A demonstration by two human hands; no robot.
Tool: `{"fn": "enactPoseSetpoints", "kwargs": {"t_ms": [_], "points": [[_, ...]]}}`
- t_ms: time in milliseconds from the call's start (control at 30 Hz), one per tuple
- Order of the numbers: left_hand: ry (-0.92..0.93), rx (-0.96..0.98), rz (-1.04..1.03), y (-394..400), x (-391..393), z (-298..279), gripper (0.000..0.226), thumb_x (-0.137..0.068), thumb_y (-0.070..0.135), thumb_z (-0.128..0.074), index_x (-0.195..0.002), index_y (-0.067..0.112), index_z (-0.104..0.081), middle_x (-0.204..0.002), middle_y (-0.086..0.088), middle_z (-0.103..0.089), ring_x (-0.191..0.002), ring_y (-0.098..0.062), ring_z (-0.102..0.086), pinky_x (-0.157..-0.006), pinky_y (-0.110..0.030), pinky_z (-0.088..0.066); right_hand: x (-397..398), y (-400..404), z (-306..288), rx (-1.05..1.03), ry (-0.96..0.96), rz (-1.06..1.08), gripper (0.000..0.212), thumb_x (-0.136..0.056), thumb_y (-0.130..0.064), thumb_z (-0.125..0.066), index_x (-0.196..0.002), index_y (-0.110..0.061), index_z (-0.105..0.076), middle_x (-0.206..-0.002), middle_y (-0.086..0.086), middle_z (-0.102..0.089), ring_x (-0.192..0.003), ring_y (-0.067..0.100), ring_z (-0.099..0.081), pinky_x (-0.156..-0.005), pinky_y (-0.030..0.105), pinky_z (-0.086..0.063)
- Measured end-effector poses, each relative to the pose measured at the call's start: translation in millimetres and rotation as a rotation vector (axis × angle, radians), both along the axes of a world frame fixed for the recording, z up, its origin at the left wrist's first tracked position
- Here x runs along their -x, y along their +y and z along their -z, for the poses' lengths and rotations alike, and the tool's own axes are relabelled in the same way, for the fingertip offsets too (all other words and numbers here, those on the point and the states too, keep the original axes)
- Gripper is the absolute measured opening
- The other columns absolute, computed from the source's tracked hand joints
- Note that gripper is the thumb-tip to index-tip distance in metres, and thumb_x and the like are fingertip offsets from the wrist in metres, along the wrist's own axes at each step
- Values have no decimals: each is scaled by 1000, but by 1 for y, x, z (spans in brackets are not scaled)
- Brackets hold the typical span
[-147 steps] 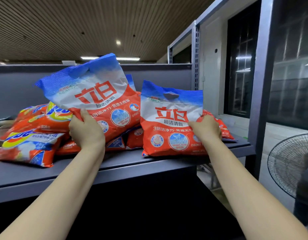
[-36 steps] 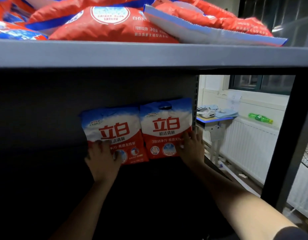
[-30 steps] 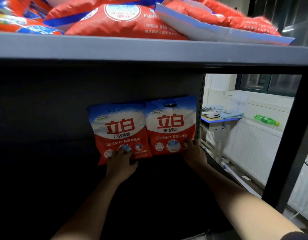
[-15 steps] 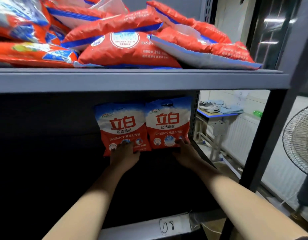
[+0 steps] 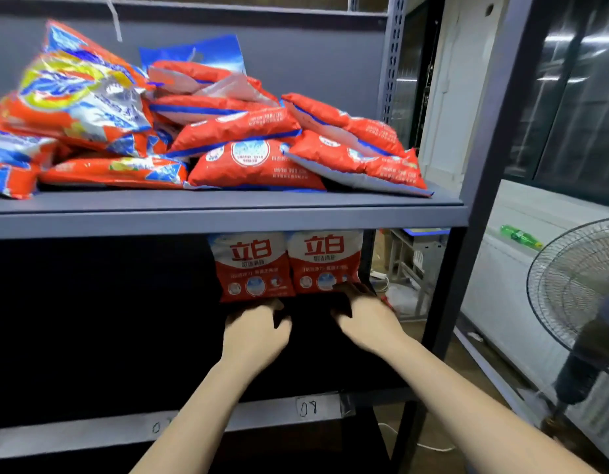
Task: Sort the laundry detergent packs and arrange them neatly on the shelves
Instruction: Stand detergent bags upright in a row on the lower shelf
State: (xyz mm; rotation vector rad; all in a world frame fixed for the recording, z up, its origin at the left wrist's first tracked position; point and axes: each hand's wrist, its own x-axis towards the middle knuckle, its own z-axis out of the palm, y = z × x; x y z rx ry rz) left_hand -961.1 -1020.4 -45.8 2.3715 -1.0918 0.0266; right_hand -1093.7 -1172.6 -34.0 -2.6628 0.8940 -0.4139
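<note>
Two red-and-white detergent packs stand upright, touching, at the right end of the lower shelf; the left hand and right hand hover just beneath them, each grip loose and empty. The unsorted heap of packs lies directly above on the upper shelf, long axes flat; both hands look about equally near.

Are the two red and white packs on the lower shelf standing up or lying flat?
Standing up. The left pack and right pack sit side by side, printed fronts facing out with the characters upright; their tops are hidden behind the upper shelf.
</note>
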Motion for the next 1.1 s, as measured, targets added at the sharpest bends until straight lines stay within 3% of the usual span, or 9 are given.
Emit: {"fn": "enactPoseSetpoints", "kwargs": {"t_ms": [67,200,433,500,600,700,833,967,1100], "points": [[-75,27,-2,15,15,-22,34,-90,46,-43,-118,33,-57,-115,10,-63,-107,-14,-57,-93,-34,-37,15,12,-21,15,-20,-4,39,-92,-42,-48,-123,-19,-52,-116,5,-60,-102,26,-59,-84,36,-50],[-164,160,14,37,35,-78,22,-85,52,-45,-76,35,-56,-76,18,-62,-75,-2,-58,-67,-24,-42,38,33,-71,79,-205,-119,33,-89,-51,-50,-115,-33,-58,-112,-15,-62,-107,9,-57,-84,28,-46],[-286,449,-37,53,33,-179,34,-87,44,-54,-64,19,-58,-58,7,-60,-64,-15,-59,-59,-33,-47,48,49,-156,42,-559,-144,22,-82,-50,-58,-76,-31,-66,-71,-19,-67,-70,-1,-62,-67,29,-51],[-289,523,-55,48,17,-203,29,-88,38,-56,-64,21,-57,-59,10,-59,-67,-19,-58,-61,-32,-44,41,43,-175,65,-661,-135,21,-84,-42,-60,-73,-26,-67,-68,-14,-66,-68,2,-61,-67,32,-51],[-268,516,-89,36,-18,-231,17,-88,37,-54,-86,23,-63,-88,5,-65,-86,-22,-59,-75,-34,-46,22,26,-203,130,-740,-51,21,-86,-34,-59,-71,-22,-66,-66,-8,-65,-70,12,-61,-69,34,-49],[-260,440,-134,22,-59,-250,37,-89,39,-51,-117,16,-58,-120,-7,-59,-111,-29,-53,-94,-44,-44,-3,1,-226,153,-782,62,17,-88,-35,-56,-88,-22,-67,-86,-2,-69,-91,23,-61,-81,37,-49],[-136,296,-243,-1,-108,-261,58,-89,48,-43,-131,9,-48,-134,-18,-51,-122,-38,-46,-98,-44,-40,-32,-35,-243,184,-600,384,56,-88,-55,-48,-127,-15,-49,-130,9,-53,-123,32,-42,-98,43,-36],[111,302,-282,-20,-142,-253,67,-89,49,-41,-139,3,-40,-142,-23,-42,-127,-40,-42,-104,-41,-34,-48,-73,-243,-158,-412,560,77,-90,-65,-30,-139,-6,-40,-143,20,-42,-131,38,-37,-105,45,-31],[163,310,-313,-27,-162,-257,65,-90,47,-40,-137,2,-44,-139,-22,-46,-123,-39,-46,-101,-41,-37,-58,-94,-244,-201,-320,627,75,-91,-64,-20,-140,-11,-43,-144,16,-42,-132,35,-36,-106,45,-26]]}}
